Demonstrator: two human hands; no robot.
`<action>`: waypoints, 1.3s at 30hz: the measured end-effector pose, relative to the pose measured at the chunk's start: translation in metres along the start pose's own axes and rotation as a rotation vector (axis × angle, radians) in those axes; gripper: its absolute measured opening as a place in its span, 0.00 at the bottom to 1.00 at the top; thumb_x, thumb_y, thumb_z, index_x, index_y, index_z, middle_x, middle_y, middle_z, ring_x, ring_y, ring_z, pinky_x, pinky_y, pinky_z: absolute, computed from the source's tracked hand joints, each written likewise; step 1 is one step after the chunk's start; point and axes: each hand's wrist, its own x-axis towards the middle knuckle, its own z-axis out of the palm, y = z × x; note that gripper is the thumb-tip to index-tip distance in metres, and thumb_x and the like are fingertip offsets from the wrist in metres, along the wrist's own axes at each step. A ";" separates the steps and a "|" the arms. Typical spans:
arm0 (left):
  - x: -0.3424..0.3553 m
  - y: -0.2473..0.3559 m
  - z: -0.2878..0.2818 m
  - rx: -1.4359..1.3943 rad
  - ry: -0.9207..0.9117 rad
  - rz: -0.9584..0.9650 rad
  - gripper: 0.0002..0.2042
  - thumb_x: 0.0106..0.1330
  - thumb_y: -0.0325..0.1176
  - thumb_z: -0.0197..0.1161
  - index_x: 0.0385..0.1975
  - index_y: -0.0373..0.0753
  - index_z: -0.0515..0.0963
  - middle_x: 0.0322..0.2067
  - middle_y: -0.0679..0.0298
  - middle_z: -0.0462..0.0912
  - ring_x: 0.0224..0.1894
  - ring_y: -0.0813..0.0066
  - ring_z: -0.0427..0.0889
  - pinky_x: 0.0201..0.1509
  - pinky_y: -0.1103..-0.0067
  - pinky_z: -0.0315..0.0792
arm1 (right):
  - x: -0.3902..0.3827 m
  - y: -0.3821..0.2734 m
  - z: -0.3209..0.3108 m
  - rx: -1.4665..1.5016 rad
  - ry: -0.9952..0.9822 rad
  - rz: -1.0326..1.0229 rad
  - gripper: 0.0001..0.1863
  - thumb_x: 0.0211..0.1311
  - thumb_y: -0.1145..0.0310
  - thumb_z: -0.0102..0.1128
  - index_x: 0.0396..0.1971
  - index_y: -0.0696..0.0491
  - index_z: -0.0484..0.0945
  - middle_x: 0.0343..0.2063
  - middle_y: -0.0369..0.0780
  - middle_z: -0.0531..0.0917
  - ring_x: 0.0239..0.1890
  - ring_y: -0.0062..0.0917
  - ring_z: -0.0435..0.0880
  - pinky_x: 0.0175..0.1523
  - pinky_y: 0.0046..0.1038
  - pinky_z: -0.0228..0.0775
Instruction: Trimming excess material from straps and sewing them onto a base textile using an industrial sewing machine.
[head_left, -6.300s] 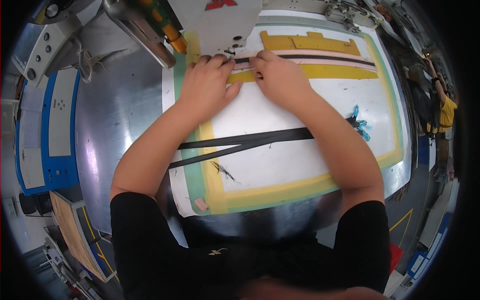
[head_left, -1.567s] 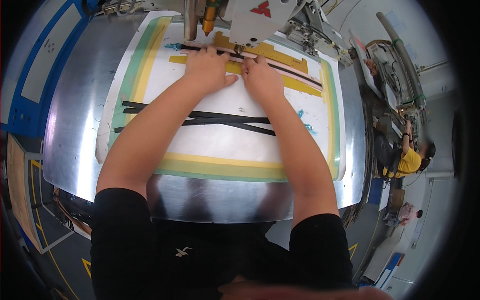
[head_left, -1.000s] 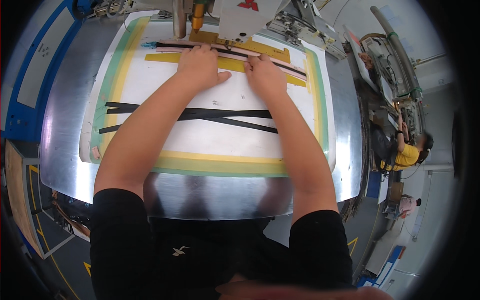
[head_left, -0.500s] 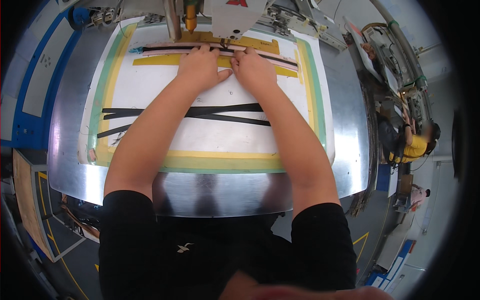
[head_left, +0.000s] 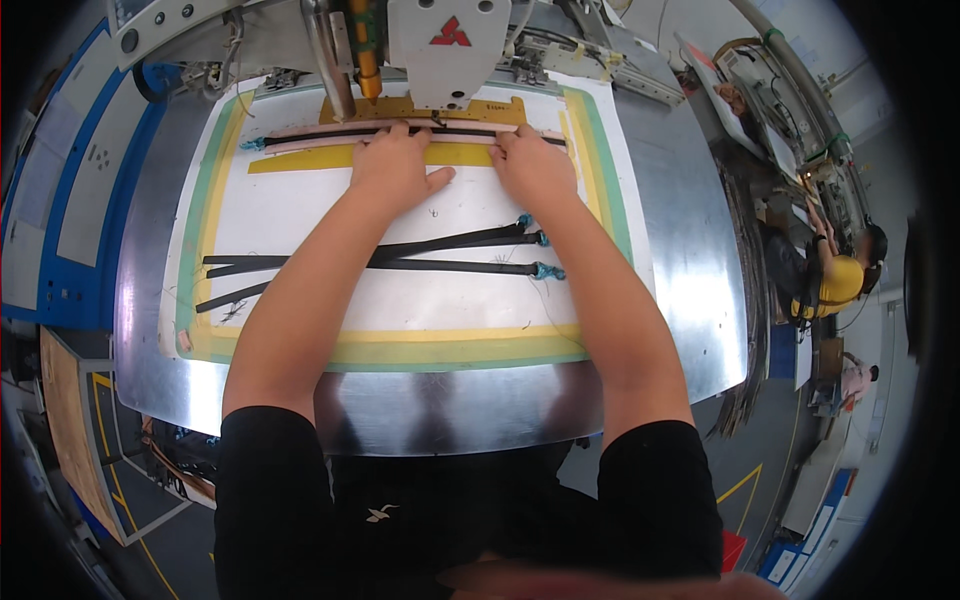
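Note:
A pink strip with a black band along it lies between yellow templates beneath a white machine head. My left hand rests fingertips on the strip left of the head's foot, fingers slightly bent, thumb apart. My right hand has curled fingers pinched at the strip's right portion; the fingertips are partly hidden. Lower on the white taped sheet, several loose black strips with teal ends cross one another, passing behind my left forearm.
A metal nozzle and orange cylinder stand left of the head. The steel table surrounds the sheet. A blue-and-white cabinet is at left. A co-worker in yellow works at a machine on the right; another person is beyond.
In the last half second my right hand has shifted right along the strip, widening the gap between my hands. The view has shifted, showing more of the machine and the loose strips' teal ends.

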 end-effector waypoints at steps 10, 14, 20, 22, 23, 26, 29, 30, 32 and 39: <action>0.010 0.021 0.008 0.023 -0.058 0.003 0.33 0.63 0.58 0.63 0.65 0.48 0.73 0.60 0.50 0.73 0.66 0.53 0.71 0.69 0.53 0.63 | 0.002 0.012 0.009 0.016 0.047 -0.059 0.17 0.73 0.57 0.49 0.47 0.51 0.82 0.46 0.44 0.82 0.43 0.41 0.86 0.48 0.42 0.79; 0.007 0.031 0.013 0.023 0.016 0.002 0.33 0.63 0.58 0.63 0.66 0.48 0.72 0.60 0.50 0.73 0.65 0.54 0.72 0.70 0.51 0.61 | 0.004 0.014 0.012 0.014 0.042 -0.079 0.17 0.73 0.57 0.49 0.49 0.51 0.82 0.46 0.44 0.82 0.43 0.41 0.86 0.48 0.42 0.79; 0.015 0.042 0.018 0.016 0.015 -0.034 0.32 0.60 0.56 0.66 0.62 0.45 0.76 0.61 0.53 0.73 0.65 0.51 0.71 0.68 0.41 0.58 | 0.004 0.018 0.013 -0.002 0.053 -0.068 0.18 0.72 0.54 0.50 0.52 0.45 0.83 0.46 0.41 0.83 0.44 0.40 0.85 0.49 0.40 0.79; 0.018 0.040 0.025 -0.038 0.010 0.020 0.32 0.60 0.57 0.66 0.62 0.47 0.76 0.61 0.53 0.73 0.65 0.51 0.71 0.68 0.41 0.59 | 0.003 0.022 0.011 -0.008 0.044 -0.076 0.18 0.73 0.55 0.50 0.51 0.46 0.83 0.47 0.41 0.82 0.44 0.40 0.86 0.49 0.40 0.79; 0.018 0.043 0.025 -0.042 0.007 0.021 0.32 0.60 0.57 0.66 0.62 0.47 0.76 0.61 0.53 0.73 0.65 0.51 0.71 0.68 0.41 0.59 | 0.003 0.027 0.011 -0.015 0.037 -0.081 0.17 0.73 0.56 0.50 0.51 0.47 0.82 0.47 0.42 0.82 0.44 0.39 0.86 0.48 0.40 0.79; 0.018 0.050 0.026 0.048 -0.015 0.005 0.33 0.62 0.60 0.63 0.65 0.52 0.73 0.59 0.51 0.74 0.65 0.49 0.72 0.68 0.48 0.63 | 0.002 0.041 0.013 -0.023 0.068 -0.065 0.18 0.73 0.55 0.50 0.52 0.46 0.83 0.48 0.40 0.82 0.46 0.38 0.86 0.50 0.39 0.79; 0.016 0.056 0.028 0.064 0.082 0.017 0.33 0.61 0.60 0.64 0.64 0.51 0.74 0.59 0.51 0.74 0.64 0.50 0.73 0.67 0.50 0.65 | 0.000 0.052 0.009 -0.042 0.032 -0.026 0.18 0.73 0.55 0.50 0.52 0.46 0.83 0.48 0.40 0.82 0.46 0.38 0.86 0.51 0.39 0.79; 0.016 0.058 0.029 0.081 0.082 0.006 0.32 0.61 0.60 0.64 0.63 0.51 0.75 0.59 0.51 0.74 0.64 0.50 0.73 0.67 0.50 0.65 | 0.000 0.055 0.006 -0.045 0.030 -0.027 0.18 0.73 0.55 0.50 0.52 0.46 0.83 0.48 0.40 0.82 0.46 0.38 0.86 0.51 0.39 0.79; 0.018 0.062 0.027 0.096 0.081 -0.005 0.32 0.62 0.60 0.64 0.63 0.51 0.75 0.59 0.52 0.75 0.63 0.51 0.74 0.66 0.50 0.66 | -0.001 0.060 0.002 -0.073 -0.006 -0.002 0.18 0.73 0.55 0.50 0.52 0.46 0.83 0.49 0.40 0.82 0.47 0.38 0.86 0.52 0.38 0.79; 0.029 0.061 0.040 0.017 0.054 0.101 0.31 0.62 0.58 0.64 0.62 0.49 0.76 0.57 0.50 0.76 0.60 0.51 0.75 0.65 0.61 0.70 | 0.000 0.072 0.005 -0.070 0.002 -0.008 0.17 0.72 0.55 0.51 0.50 0.45 0.84 0.49 0.40 0.83 0.46 0.39 0.85 0.50 0.40 0.78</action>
